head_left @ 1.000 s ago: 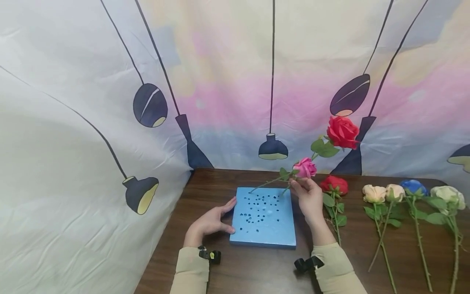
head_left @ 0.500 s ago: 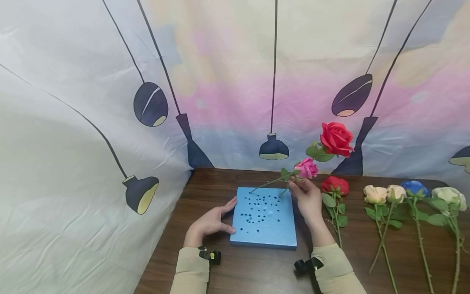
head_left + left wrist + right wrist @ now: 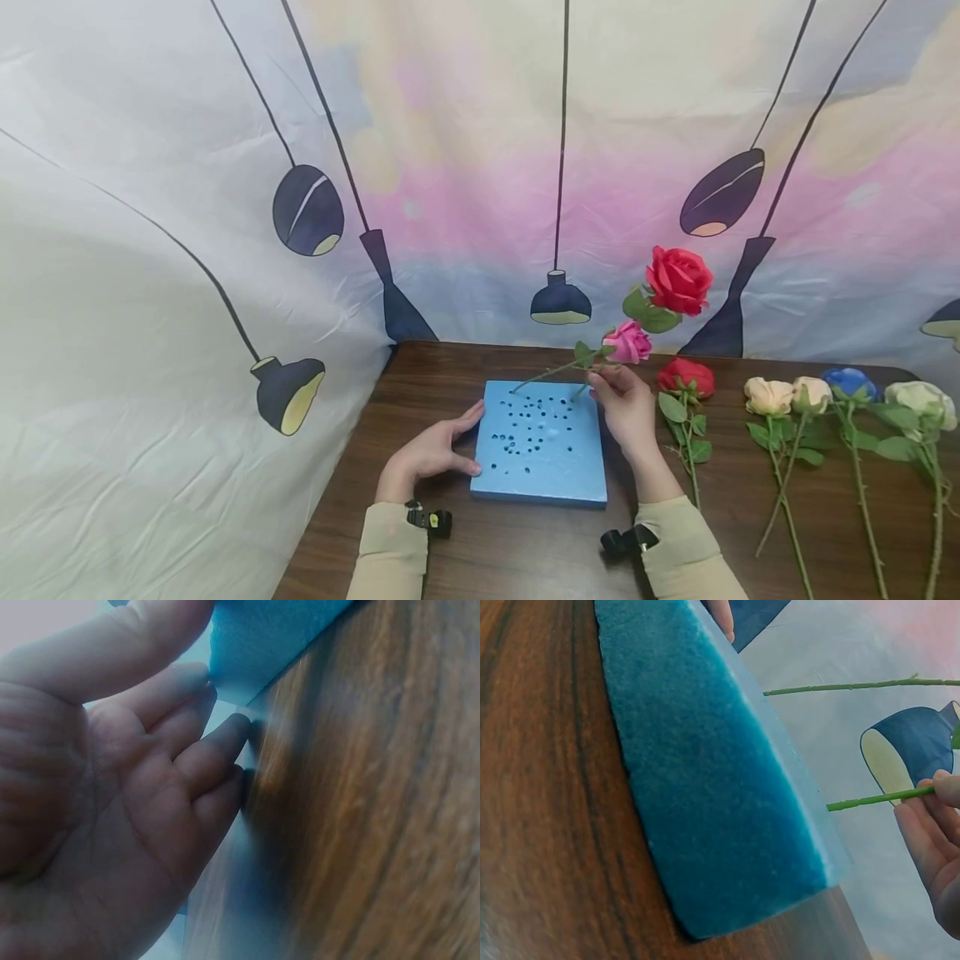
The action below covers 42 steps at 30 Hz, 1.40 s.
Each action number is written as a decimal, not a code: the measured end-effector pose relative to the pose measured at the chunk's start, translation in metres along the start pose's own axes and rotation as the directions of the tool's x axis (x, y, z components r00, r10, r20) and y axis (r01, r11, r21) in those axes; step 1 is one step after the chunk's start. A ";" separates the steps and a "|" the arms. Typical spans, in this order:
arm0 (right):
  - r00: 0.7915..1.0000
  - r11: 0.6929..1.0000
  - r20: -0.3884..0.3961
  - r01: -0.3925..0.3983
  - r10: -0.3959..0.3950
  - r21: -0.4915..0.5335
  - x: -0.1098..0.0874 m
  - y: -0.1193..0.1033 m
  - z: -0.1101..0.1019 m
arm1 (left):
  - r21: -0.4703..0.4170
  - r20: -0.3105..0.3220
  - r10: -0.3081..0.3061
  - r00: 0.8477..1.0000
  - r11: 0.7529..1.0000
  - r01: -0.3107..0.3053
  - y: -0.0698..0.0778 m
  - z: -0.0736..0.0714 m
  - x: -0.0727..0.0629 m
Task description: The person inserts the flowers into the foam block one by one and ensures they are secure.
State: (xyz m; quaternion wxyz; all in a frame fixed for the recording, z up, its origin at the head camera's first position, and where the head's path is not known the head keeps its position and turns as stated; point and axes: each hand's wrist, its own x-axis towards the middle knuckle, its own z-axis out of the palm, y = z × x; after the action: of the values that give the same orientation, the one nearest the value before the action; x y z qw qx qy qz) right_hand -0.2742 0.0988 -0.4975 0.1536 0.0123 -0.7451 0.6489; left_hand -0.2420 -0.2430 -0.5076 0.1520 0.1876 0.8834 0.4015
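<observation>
Right hand (image 3: 626,408): thumb and fingertips pinch the green stem of a red rose (image 3: 678,281); the stem's lower end meets the top face of a blue block (image 3: 540,483) near its far right corner, depth of insertion cannot be told. Bloom stands above and beyond the hand, stem leaning to the right.

Left hand (image 3: 431,450): thumb and fingers spread apart, nothing gripped; thumb touches the block's left side near the front corner, index finger lies at the same side farther back.

Pink rose (image 3: 627,342): stem set in the block near the far left corner, slanting right, bloom just below the red one. Block lies flat on a brown table (image 3: 510,554), many small holes in its top.

Right of the block, lying on the table: second red rose (image 3: 686,377), two cream roses (image 3: 768,396), blue rose (image 3: 851,382), whitish rose (image 3: 921,404)
</observation>
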 end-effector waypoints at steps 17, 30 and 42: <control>1.000 0.999 0.018 -0.004 0.005 -0.052 0.002 0.003 0.001 | -0.001 -0.012 -0.021 1.000 1.000 0.021 0.002 -0.002 -0.003; 0.999 0.995 0.051 0.012 -0.007 -0.096 0.004 0.007 -0.005 | -0.006 -0.007 -0.006 1.000 1.000 0.006 0.000 -0.001 -0.001; 0.998 0.994 0.064 -0.006 0.013 -0.109 0.005 0.008 -0.011 | -0.011 -0.005 -0.010 1.000 1.000 0.010 0.001 0.000 0.001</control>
State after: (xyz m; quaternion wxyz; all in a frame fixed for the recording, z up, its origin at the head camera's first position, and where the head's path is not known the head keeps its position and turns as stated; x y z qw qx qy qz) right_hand -0.2787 0.1120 -0.5029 0.1268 0.0214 -0.7840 0.6073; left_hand -0.2423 -0.2421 -0.5064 0.1529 0.1812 0.8825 0.4063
